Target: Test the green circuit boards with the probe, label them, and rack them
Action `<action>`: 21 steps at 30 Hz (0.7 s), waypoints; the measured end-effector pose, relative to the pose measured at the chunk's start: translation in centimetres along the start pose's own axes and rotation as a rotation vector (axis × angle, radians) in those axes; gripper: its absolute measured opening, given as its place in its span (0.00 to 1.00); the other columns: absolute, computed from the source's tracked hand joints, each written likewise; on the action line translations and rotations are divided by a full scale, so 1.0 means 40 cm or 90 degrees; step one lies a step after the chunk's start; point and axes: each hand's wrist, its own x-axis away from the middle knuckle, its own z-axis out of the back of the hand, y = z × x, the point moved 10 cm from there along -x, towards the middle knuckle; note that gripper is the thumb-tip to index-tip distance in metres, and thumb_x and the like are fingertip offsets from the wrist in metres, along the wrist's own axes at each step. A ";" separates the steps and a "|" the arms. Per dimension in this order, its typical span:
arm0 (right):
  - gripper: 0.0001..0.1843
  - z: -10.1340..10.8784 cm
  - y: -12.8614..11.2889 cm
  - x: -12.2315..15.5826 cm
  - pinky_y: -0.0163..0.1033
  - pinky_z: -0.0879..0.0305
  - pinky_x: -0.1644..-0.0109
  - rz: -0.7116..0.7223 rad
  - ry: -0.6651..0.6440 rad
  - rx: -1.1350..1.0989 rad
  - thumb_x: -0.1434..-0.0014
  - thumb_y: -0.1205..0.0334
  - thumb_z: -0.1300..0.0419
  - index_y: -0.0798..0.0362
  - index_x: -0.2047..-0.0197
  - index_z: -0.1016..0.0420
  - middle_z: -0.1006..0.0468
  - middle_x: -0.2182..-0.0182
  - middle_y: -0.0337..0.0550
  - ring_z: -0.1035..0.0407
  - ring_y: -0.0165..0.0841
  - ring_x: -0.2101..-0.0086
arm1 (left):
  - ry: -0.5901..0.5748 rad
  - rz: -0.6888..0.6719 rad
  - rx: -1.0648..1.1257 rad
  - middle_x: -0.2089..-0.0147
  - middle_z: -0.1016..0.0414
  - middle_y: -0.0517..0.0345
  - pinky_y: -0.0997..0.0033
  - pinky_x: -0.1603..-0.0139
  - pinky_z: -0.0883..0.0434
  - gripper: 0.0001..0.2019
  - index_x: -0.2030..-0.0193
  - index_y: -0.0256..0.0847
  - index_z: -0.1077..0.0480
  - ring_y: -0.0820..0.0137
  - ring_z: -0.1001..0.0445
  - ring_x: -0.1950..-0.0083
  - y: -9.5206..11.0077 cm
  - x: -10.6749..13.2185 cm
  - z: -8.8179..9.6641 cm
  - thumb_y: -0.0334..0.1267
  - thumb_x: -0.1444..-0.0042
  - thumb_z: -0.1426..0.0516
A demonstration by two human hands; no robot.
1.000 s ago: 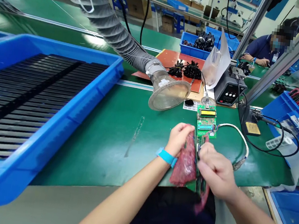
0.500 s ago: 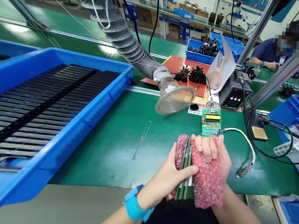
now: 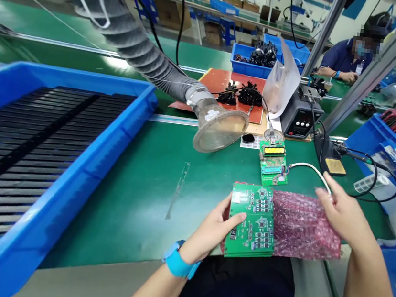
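A large blue bin of black trays fills the left; a grey fume hose hangs over the green table; further right, the left hand, grip closed with thumb on top, clamps the near edge of a stack of green circuit boards lying flat at the table's front edge; beside it the right hand rests with fingers loosely apart on a pink bubble-wrap bag, pinning it; the boards seem half drawn out of the bag, so sliding them fully free likely calls for a steady leftward pull; a small display board sits just behind.
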 end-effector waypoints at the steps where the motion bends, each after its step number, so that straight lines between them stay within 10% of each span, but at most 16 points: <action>1: 0.22 -0.030 0.025 0.019 0.50 0.38 0.68 -0.018 -0.066 0.074 0.42 0.49 0.44 0.47 0.46 0.28 0.24 0.77 0.48 0.30 0.45 0.74 | 0.012 -0.001 -0.034 0.43 0.28 0.50 0.59 0.46 0.31 0.26 0.43 0.43 0.33 0.58 0.31 0.42 0.001 -0.002 0.006 0.43 0.49 0.39; 5: 0.19 -0.153 0.018 0.104 0.52 0.33 0.52 0.052 -0.170 0.022 0.37 0.52 0.49 0.46 0.47 0.27 0.22 0.54 0.51 0.27 0.47 0.55 | 0.107 -0.045 -0.241 0.51 0.25 0.51 0.56 0.44 0.34 0.19 0.52 0.43 0.26 0.56 0.30 0.46 0.025 -0.008 0.053 0.45 0.52 0.39; 10: 0.20 -0.292 -0.070 0.183 0.42 0.30 0.51 0.134 -0.255 -0.191 0.35 0.59 0.52 0.48 0.42 0.31 0.24 0.56 0.47 0.28 0.36 0.56 | 0.164 -0.040 -0.334 0.56 0.28 0.51 0.52 0.43 0.38 0.18 0.57 0.43 0.24 0.53 0.33 0.47 0.025 -0.003 0.077 0.47 0.54 0.39; 21: 0.16 -0.281 -0.057 0.188 0.42 0.33 0.48 0.153 -0.170 -0.253 0.35 0.62 0.51 0.47 0.47 0.29 0.27 0.57 0.47 0.30 0.35 0.54 | 0.159 0.050 0.054 0.46 0.25 0.53 0.57 0.45 0.29 0.31 0.47 0.44 0.33 0.53 0.29 0.44 -0.013 0.029 0.018 0.43 0.60 0.32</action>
